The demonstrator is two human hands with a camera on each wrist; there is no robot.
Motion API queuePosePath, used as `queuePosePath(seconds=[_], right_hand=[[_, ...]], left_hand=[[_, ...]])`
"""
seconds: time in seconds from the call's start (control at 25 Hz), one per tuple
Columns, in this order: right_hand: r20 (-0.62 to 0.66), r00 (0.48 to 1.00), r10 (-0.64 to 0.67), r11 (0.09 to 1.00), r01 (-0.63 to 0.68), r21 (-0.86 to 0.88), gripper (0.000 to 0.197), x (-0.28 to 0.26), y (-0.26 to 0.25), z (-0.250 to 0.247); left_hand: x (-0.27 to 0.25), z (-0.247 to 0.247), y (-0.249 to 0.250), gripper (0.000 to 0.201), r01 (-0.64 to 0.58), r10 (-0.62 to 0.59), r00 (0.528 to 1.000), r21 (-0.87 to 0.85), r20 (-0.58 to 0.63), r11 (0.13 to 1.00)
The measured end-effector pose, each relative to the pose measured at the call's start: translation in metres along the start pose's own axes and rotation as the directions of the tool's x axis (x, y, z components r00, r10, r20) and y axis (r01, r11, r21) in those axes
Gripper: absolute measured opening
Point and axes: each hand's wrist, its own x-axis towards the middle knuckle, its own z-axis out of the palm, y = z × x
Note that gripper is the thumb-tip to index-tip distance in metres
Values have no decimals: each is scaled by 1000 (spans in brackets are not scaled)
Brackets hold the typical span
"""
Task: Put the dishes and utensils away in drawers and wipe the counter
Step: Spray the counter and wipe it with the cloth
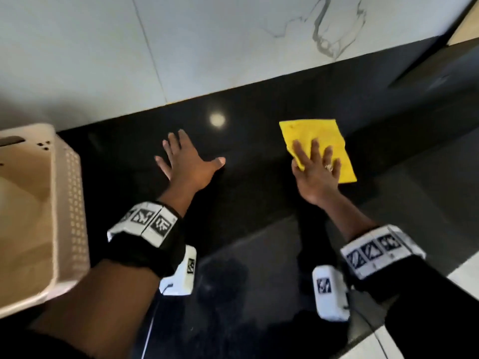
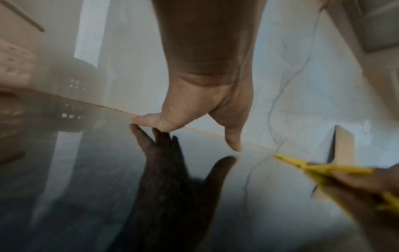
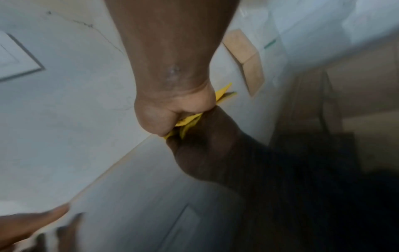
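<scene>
A yellow cloth (image 1: 313, 137) lies flat on the glossy black counter (image 1: 254, 120). My right hand (image 1: 315, 172) presses on the cloth's near part with straight, spread fingers. In the right wrist view the heel of that hand (image 3: 164, 116) sits on the cloth (image 3: 222, 93). My left hand (image 1: 188, 161) rests palm-down on the bare counter to the left of the cloth, fingers spread. The left wrist view shows the left hand (image 2: 194, 116) touching the counter, with the cloth (image 2: 319, 168) under the right hand at the right edge. No dishes or utensils are in view.
A beige perforated plastic basket (image 1: 67, 203) stands on the counter at the left, close to my left forearm. A white marble-look wall (image 1: 181, 42) runs along the back of the counter. White floor tiles (image 1: 464, 268) show at the lower right, past the counter's front edge.
</scene>
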Motion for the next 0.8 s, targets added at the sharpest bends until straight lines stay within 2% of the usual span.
queuePosePath(seconds=[0.08, 0.16, 0.2, 0.24, 0.28, 0.32, 0.36, 0.4, 0.44, 0.48, 0.52, 0.56, 0.6, 0.64, 0.68, 0.72, 0.76, 0.8], right_hand=[[-9, 1000, -10, 1000, 11, 12, 57, -42, -50, 26], [2, 998, -62, 998, 62, 25, 61, -82, -112, 49], [40, 988, -149, 989, 148, 27, 62, -109, -138, 58], [73, 954, -290, 957, 288, 32, 60, -137, -157, 67], [105, 883, -458, 889, 458, 24, 58, -163, -163, 75], [132, 787, -602, 794, 608, -3, 55, -186, -152, 79], [142, 703, -697, 709, 706, -15, 54, -198, -129, 78], [142, 653, -744, 656, 754, -33, 55, -198, -97, 70], [109, 665, -739, 663, 747, -57, 56, -187, -63, 61], [75, 737, -671, 736, 675, -51, 55, -170, -28, 50], [31, 856, -516, 856, 517, -14, 51, -153, 7, 35], [-31, 952, -306, 949, 307, 64, 48, -137, 37, 19], [-84, 992, -93, 983, 105, 153, 47, -128, 58, 10], [-108, 992, 64, 979, -41, 200, 47, -129, 65, 10], [-112, 984, 138, 977, -117, 179, 49, -138, 54, 19], [-122, 985, 124, 989, -112, 100, 52, -155, 33, 35], [-143, 990, 5, 999, 0, 40, 56, -179, 6, 53], [-147, 973, -179, 984, 181, -1, 58, -209, -19, 67]], left_hand=[[-23, -9, -21, 93, -35, 15, 993, -168, -121, 985], [-42, -19, -39, 79, -25, -34, 978, -275, -206, 961], [-52, -27, -44, 76, -17, -52, 975, -306, -216, 952], [-59, -33, -47, 74, -24, -56, 971, -329, -231, 944], [-63, -39, -48, 73, -47, -41, 968, -344, -246, 938], [-66, -44, -48, 71, -86, -5, 967, -346, -254, 934], [-69, -48, -45, 68, -132, 43, 966, -344, -255, 930], [-73, -50, -42, 64, -175, 93, 965, -340, -243, 924], [-77, -50, -39, 61, -204, 137, 968, -337, -213, 919], [-82, -50, -35, 58, -222, 178, 971, -333, -157, 916], [-91, -47, -31, 56, -237, 224, 972, -324, -77, 916], [-101, -43, -30, 54, -261, 278, 961, -303, 14, 917], [-111, -38, -30, 53, -292, 331, 937, -271, 112, 917], [-119, -32, -31, 54, -317, 369, 906, -241, 210, 917], [-124, -27, -33, 54, -334, 388, 882, -226, 269, 915], [-127, -22, -35, 54, -339, 395, 874, -227, 284, 913], [-128, -19, -35, 53, -340, 399, 878, -242, 265, 909], [-128, -16, -35, 52, -341, 402, 887, -266, 226, 902]])
